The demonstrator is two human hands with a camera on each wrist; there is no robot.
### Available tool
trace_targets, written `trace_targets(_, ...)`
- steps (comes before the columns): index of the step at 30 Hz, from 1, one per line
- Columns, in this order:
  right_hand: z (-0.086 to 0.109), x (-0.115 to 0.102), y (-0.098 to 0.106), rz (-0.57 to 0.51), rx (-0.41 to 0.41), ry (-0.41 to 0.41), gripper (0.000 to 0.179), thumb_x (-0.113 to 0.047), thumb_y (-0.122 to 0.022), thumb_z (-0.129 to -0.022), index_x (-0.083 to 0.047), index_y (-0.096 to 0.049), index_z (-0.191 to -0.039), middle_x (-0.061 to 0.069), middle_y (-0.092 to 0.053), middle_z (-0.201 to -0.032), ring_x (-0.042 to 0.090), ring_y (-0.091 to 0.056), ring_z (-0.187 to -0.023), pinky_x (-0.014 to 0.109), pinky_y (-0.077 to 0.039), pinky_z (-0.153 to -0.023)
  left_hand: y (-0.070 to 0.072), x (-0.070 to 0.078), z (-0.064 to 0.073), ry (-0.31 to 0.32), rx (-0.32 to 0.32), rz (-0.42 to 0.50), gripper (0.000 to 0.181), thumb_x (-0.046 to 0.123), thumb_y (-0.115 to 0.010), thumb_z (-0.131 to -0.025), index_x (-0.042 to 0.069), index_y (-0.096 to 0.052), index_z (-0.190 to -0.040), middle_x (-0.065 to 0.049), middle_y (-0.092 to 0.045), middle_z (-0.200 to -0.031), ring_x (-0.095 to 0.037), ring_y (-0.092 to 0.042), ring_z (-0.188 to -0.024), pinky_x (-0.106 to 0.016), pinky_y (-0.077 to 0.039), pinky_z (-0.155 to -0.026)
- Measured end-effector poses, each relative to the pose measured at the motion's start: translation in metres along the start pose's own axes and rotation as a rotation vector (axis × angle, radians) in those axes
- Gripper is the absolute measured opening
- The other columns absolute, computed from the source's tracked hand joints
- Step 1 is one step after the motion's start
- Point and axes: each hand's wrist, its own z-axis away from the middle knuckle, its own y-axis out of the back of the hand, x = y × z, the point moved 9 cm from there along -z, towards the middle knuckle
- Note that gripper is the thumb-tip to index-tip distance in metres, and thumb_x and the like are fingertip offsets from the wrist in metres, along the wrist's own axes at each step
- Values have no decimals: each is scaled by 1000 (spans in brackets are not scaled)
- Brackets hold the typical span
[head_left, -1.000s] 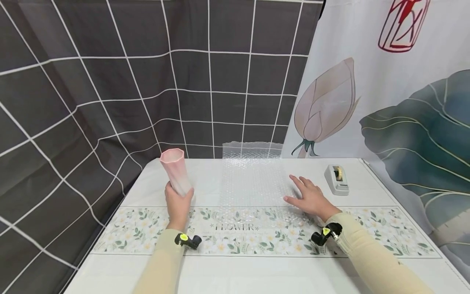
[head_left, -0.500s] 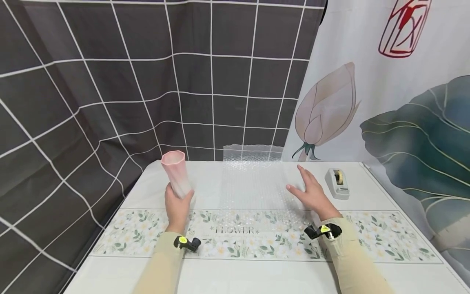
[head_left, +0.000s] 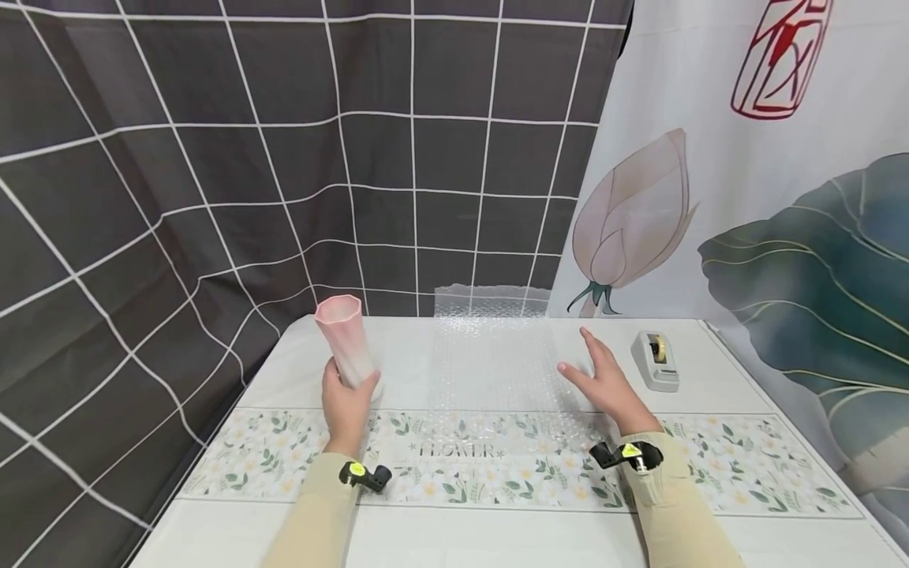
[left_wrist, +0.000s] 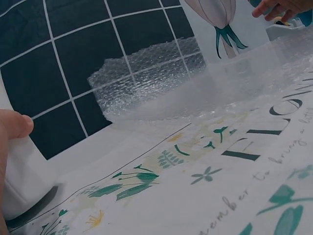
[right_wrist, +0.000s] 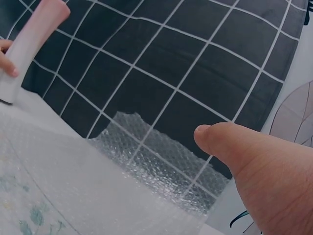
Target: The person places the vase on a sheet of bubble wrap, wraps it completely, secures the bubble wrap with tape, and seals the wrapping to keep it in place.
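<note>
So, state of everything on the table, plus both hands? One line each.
Pink-to-white fluted vase: mouth up, gripped; base contact unclear.
Clear plastic bubble wrap sheet: spread out, far end raised.
Grey-white plastic tape dispenser: upright, yellow roll fitted.
White flower-printed table cover: laid flat.
Left hand: wrapped round the vase.
Right hand: open, fingers spread, holding nothing.

Dark gridded cloth (head_left: 450, 75) behind; white flower-print cloth (head_left: 675, 71) right; white table (head_left: 497, 540).
</note>
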Motion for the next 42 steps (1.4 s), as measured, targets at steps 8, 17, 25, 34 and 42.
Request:
trace_targets(8, 1, -3, 0, -9, 7, 6, 90, -46, -59, -99, -12, -5, -164, 32, -8, -163, 55, -13, -147, 73, -18, -112, -2, 20, 6, -41, -26, 2, 81, 25, -83, -82, 7, -41, -149, -17, -51, -143, -39, -48, -134, -58, -34, -112)
trace_targets(17, -2, -22, 5, -15, 24, 67, 90, -44, -61, -99, -13, -7, -164, 28, -8, -165, 53, -13, -148, 73, -18, -112, -12, 42, 6, -92, -72, -42, 85, 31, -86, -79, 11, -43, -149, -14, -53, -143, -39, -53, -129, -62, -40, -105)
trace_targets(25, -3, -48, 10, -66, 26, 107, 90, -43, -62, -99, -23, -4, -164, 24, -6, -166, 50, -11, -150, 75, -18, -111, -23, 86, 11, -150, -127, -84, 82, 29, -87, -75, 13, -49, -146, -13, -58, -137, -37, -58, -123, -62, -43, -100)
trace_targets(34, -2, -65, 8, -71, 34, 132, 89, -40, -64, -98, -19, -8, -164, 25, -5, -166, 50, -11, -150, 75, -18, -111, -42, 113, 22, -251, -156, -203, 79, 33, -88, -72, 15, -55, -140, -12, -63, -127, -36, -61, -117, -62, -50, -90)
trace_targets(42, 1, -74, 11, -11, 69, 171, 91, -38, -67, -96, -18, -10, -164, 25, -8, -166, 51, -12, -150, 75, -19, -110, -52, 120, 29, -323, -184, -303, 76, 33, -89, -70, 19, -58, -138, -9, -64, -128, -34, -61, -114, -61, -52, -86)
